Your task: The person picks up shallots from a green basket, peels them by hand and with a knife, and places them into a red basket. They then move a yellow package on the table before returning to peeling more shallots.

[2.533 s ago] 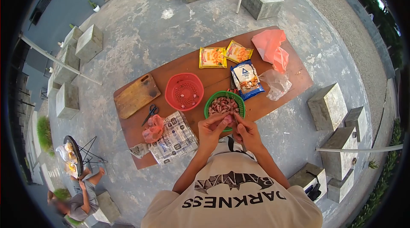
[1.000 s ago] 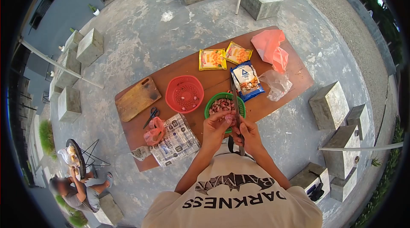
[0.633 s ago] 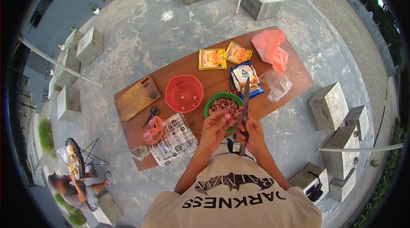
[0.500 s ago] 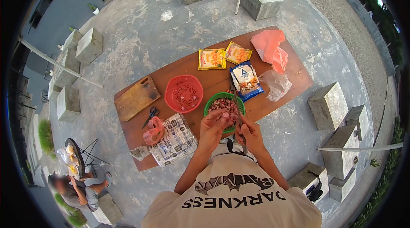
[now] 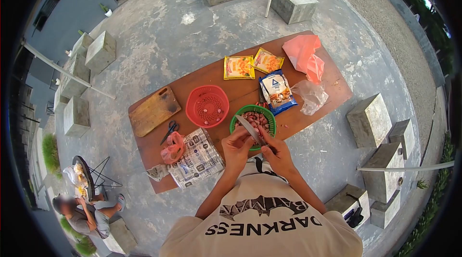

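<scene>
My right hand (image 5: pixel 278 155) is closed round the handle of a knife (image 5: pixel 249 128), whose blade points up and left across my left fingertips. Pinched fingers of my left hand (image 5: pixel 235 147) hold a small shallot, mostly hidden behind the fingers and blade. Both hands are over the near rim of a green basket (image 5: pixel 239 110) heaped with reddish shallots (image 5: pixel 259 119). Left of it stands a red colander (image 5: pixel 191 103) with a few small pale bulbs inside.
On the wooden table (image 5: pixel 168 173) are a cutting board (image 5: pixel 154 111), scissors (image 5: pixel 169 131), a pink bag (image 5: pixel 173 148), newspaper (image 5: pixel 197 158), yellow packets (image 5: pixel 238 67), a blue-white packet (image 5: pixel 277 92) and plastic bags (image 5: pixel 304 55). A person (image 5: pixel 89 218) sits at lower left by a round table.
The knife has swung from pointing away from me to slanting leftward over my left fingers. My left hand has drawn slightly back and down.
</scene>
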Demonstrator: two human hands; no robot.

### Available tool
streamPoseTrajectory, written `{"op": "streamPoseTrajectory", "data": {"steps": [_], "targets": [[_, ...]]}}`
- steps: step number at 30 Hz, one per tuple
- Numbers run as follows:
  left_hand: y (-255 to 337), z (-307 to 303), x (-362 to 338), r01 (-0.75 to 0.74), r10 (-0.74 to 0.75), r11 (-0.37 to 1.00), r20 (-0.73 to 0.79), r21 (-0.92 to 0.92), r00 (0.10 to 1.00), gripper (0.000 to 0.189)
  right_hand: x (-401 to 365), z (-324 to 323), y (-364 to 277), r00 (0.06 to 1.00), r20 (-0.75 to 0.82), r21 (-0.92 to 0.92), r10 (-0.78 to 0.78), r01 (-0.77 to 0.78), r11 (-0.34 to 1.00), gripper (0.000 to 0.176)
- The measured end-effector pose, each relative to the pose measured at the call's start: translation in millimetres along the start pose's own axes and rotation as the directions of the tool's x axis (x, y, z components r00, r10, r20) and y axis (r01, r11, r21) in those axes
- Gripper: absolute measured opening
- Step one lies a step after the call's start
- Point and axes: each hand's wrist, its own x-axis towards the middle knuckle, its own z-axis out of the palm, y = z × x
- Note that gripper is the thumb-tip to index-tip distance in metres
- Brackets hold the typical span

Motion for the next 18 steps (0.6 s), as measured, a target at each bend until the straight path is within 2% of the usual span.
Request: {"op": "streamPoseTrajectory", "data": {"steps": [6, 7, 8, 9, 12, 14, 15, 17, 18], "targets": [[2.9, 9.6, -2.5, -0.041, 0.042, 0.998, -0.004, 0.045, 0.999, 0.024, -2.1, 2.5, 15.7, 0.994, -0.039, 0.218, 0.101, -0.09, 0.972, 0.047], [1.8, 10.0, -1.9, -0.042, 0.042, 0.998, -0.004, 0.045, 0.999, 0.024, -3.7, 2.7, 19.2, 0.988, 0.009, 0.454, 0.155, -0.142, 0.88, 0.048], [-0.1, 10.0, -0.9, 0.013, -0.013, 1.0, -0.022, -0.007, 1.0, 0.025, -4.1, 2.5, 20.7, 0.978, 0.072, 0.657, 0.194, -0.192, 0.729, 0.049], [-1.6, 9.7, -0.2, 0.066, -0.068, 0.996, -0.039, -0.06, 0.997, 0.025, -3.3, 2.1, 19.0, 0.978, 0.076, 0.656, 0.192, -0.194, 0.729, 0.049], [-3.6, 9.2, 0.1, 0.045, -0.048, 0.996, -0.035, -0.083, 0.998, 0.026, -2.5, 0.8, 14.7, 0.975, 0.117, 0.678, 0.19, -0.218, 0.702, 0.053], [-1.2, 10.4, 0.1, 0.034, -0.037, 0.997, -0.046, -0.074, 0.998, 0.026, -2.6, 0.3, 15.6, 0.99, 0.127, 0.631, 0.061, -0.128, 0.765, 0.052], [0.4, 11.2, 0.1, 0.024, -0.028, 0.997, -0.055, -0.066, 0.998, 0.027, -2.3, 0.4, 13.5, 0.99, 0.127, 0.632, 0.06, -0.127, 0.765, 0.052], [5.1, 10.3, 0.2, 0.02, -0.021, 0.999, -0.035, -0.028, 0.999, 0.026, -1.4, -0.1, 7.5, 0.992, 0.108, 0.459, 0.07, -0.112, 0.881, 0.049], [6.6, 9.5, 0.2, 0.014, -0.014, 1.0, -0.018, 0.012, 1.0, 0.026, -1.4, -0.4, 8.0, 0.992, 0.105, 0.46, 0.068, -0.109, 0.881, 0.049]]}}
